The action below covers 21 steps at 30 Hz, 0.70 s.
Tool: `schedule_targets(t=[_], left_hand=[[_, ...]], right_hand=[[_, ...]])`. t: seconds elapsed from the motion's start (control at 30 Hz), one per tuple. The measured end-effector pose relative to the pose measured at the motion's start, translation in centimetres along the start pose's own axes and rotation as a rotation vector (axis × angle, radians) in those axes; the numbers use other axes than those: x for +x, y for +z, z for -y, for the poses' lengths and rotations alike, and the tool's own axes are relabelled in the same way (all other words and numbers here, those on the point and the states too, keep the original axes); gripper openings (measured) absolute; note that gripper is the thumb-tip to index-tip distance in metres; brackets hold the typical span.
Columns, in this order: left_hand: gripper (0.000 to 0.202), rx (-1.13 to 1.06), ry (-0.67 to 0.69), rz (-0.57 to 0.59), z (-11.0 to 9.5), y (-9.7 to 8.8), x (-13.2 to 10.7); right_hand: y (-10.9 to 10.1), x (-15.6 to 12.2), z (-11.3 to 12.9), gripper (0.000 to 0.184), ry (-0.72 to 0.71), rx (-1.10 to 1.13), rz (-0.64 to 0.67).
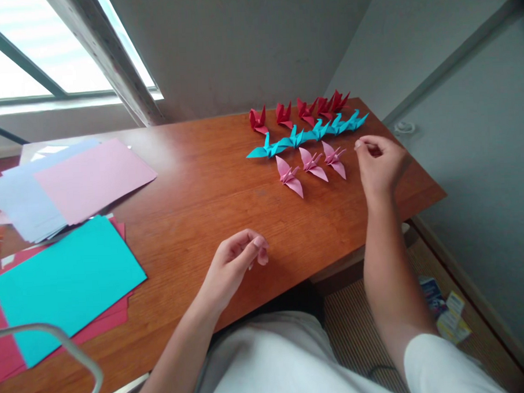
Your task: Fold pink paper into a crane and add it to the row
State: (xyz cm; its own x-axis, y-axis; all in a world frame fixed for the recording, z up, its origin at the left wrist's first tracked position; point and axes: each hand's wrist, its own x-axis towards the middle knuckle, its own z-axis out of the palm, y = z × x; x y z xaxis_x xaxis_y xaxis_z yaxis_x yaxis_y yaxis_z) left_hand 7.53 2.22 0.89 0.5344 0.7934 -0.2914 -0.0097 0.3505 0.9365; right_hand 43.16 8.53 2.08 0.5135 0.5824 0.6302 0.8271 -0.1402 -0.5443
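My right hand [381,161] hovers over the right side of the table, thumb and fingertips pinched together with no object showing in them. Just left of it are three pink paper cranes [314,164] in a short row. Behind these stands a row of several blue paper cranes [295,138], and farther back a row of several red paper cranes [306,110]. Near the table's front edge, my left hand [238,258] is loosely closed, its thumb against the curled fingers. Nothing shows in it, and it touches none of the cranes.
On the left of the wooden table [192,194] lie a turquoise sheet [70,286] over red sheets [115,313], and a pink sheet [96,180] over pale blue sheets [23,201]. A grey cable [73,349] curves in at lower left. Walls border the back and right.
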Motion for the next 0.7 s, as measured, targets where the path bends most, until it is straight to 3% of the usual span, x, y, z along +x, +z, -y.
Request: schedule_targets(t=[0.17,0.3,0.37,0.47,0.6,0.7], left_hand=[[0.03,0.003,-0.013,-0.004,-0.3,0.1,-0.1],[0.03,0.009,-0.017,-0.004,-0.3,0.1,0.0],[0.03,0.012,-0.016,-0.005,-0.3,0.2,0.0],[0.03,0.016,-0.016,-0.007,-0.4,0.2,-0.1],[0.031,0.022,-0.013,-0.013,-0.5,0.3,-0.1],[0.032,0.024,-0.021,-0.011,-0.6,0.3,-0.1]], right_hand=[[-2.6,-3.4,2.8,0.024,0.034,0.105,-0.05],[-2.3,-8.1,4.7,0.022,0.06,0.189,0.113],[-1.4,-9.1,3.9,0.022,0.112,0.174,0.168],[-0.1,-8.3,0.8,0.022,0.152,0.052,0.104],[0.8,-6.0,-3.1,0.025,0.044,-0.158,0.108],[1.3,-5.3,-4.3,0.034,0.0,-0.209,0.174]])
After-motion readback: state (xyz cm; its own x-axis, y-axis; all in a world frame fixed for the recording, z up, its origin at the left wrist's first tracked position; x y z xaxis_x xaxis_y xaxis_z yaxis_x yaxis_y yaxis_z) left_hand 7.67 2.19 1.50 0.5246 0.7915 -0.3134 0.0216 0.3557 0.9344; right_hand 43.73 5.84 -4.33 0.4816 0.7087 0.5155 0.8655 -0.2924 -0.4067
